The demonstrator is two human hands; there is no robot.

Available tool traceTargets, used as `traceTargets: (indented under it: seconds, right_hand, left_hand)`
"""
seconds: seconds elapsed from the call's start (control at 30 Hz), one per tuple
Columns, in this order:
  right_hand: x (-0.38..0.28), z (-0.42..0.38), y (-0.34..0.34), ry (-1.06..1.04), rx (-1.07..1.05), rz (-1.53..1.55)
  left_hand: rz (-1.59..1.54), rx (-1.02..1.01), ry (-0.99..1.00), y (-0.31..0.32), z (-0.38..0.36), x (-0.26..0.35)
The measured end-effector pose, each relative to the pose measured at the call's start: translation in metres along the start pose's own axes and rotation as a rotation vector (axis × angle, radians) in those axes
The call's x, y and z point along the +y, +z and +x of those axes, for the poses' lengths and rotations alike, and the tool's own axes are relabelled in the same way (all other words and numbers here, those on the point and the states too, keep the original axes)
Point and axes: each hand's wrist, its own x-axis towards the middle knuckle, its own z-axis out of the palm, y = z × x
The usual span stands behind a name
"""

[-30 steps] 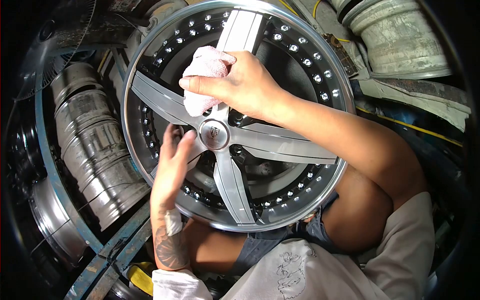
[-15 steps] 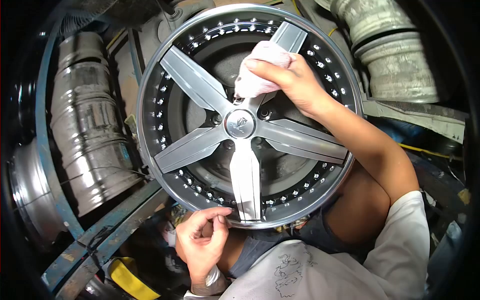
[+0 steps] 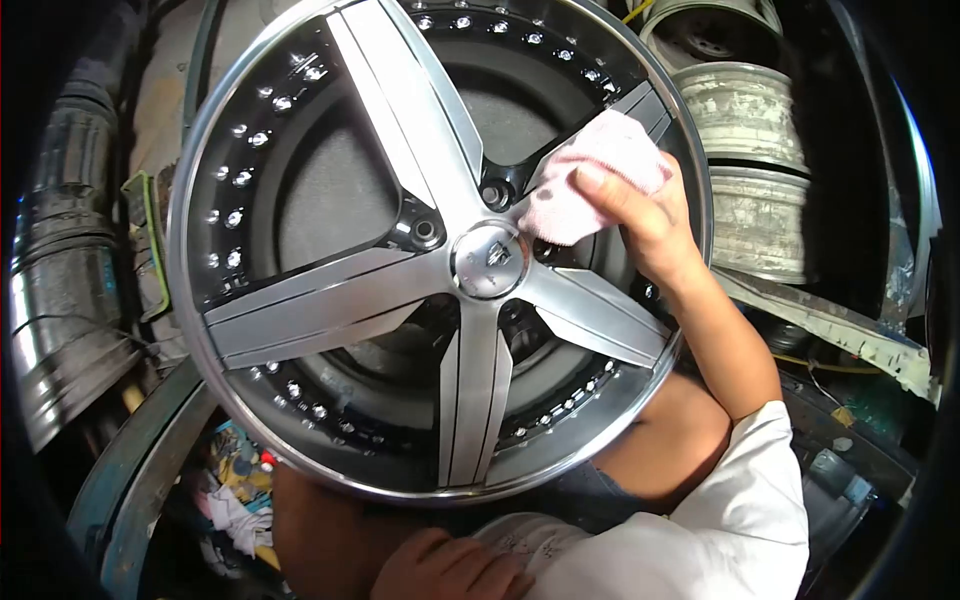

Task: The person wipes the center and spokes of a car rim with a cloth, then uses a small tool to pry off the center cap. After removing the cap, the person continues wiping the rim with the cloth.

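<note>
A large alloy wheel rim with five brushed-silver spokes faces up at me, its black barrel ringed by shiny bolts. At its hub sits a round silver centre cap bearing an emblem. My right hand is closed around a bunched pinkish-white cloth, which presses on the upper-right spoke just beside the cap. Below the rim's lower edge, my left hand lies in shadow over my lap. Its fingers look loosely laid out, with nothing seen in them.
Stacked worn rims stand at the right, and a column of shiny rims is at the left. A blue-grey metal frame bar runs along the lower left, beside a heap of rags and scraps.
My right hand and the cloth have moved in along the spoke towards the centre cap. My left hand has dropped from the rim's lower edge to my lap. The wheel appears closer and turned slightly.
</note>
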Motion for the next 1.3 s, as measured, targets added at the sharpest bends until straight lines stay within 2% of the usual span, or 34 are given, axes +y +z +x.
traceTargets:
  seconds: [0.03, 0.13, 0.33, 0.57, 0.63, 0.7, 0.73, 0.9, 0.93, 1.03, 1.17, 1.27, 1.3]
  right_hand:
    - [0.001, 0.002, -0.001, -0.023, -0.030, -0.048]
    - [0.005, 0.002, -0.007, -0.042, -0.046, -0.055]
    - [0.013, 0.002, -0.008, -0.123, -0.062, -0.109]
    - [0.022, 0.004, -0.007, -0.169, -0.065, -0.159]
    - [0.025, 0.003, 0.000, -0.229, 0.004, -0.116]
    - [0.028, -0.001, -0.009, -0.093, 0.058, -0.171]
    - [0.029, 0.001, 0.000, -0.172, 0.099, -0.101]
    - [0.014, 0.000, -0.007, -0.237, -0.190, -0.035]
    - [0.027, 0.010, -0.012, -0.343, -0.179, -0.102]
    - [0.017, -0.003, 0.001, -0.187, -0.099, -0.019]
    - [0.009, -0.003, -0.012, -0.180, -0.301, 0.031]
    - [0.016, -0.008, 0.007, -0.304, -0.076, -0.120]
    - [0.022, -0.004, 0.012, -0.418, 0.009, -0.259]
  left_hand:
    - [0.045, -0.050, -0.025, 0.000, 0.000, -0.002]
    - [0.002, 0.006, -0.106, -0.011, 0.009, 0.001]
    - [-0.071, -0.062, -0.018, -0.004, 0.013, -0.004]
    - [-0.095, 0.005, -0.049, 0.006, 0.023, 0.002]
    - [-0.099, 0.019, -0.030, 0.015, 0.020, 0.004]
    - [-0.097, -0.020, -0.024, 0.019, 0.020, 0.007]
    - [-0.094, -0.042, -0.019, 0.021, 0.021, 0.009]
    - [-0.075, -0.066, -0.049, 0.025, 0.022, 0.016]
    - [-0.067, -0.068, -0.037, 0.027, 0.020, 0.016]
    - [-0.065, -0.109, -0.035, 0.031, 0.017, 0.016]
    - [-0.066, -0.178, -0.017, 0.032, 0.018, 0.014]
    - [-0.081, -0.177, -0.100, 0.028, 0.020, 0.013]
    - [-0.091, -0.176, -0.127, 0.026, 0.020, 0.013]
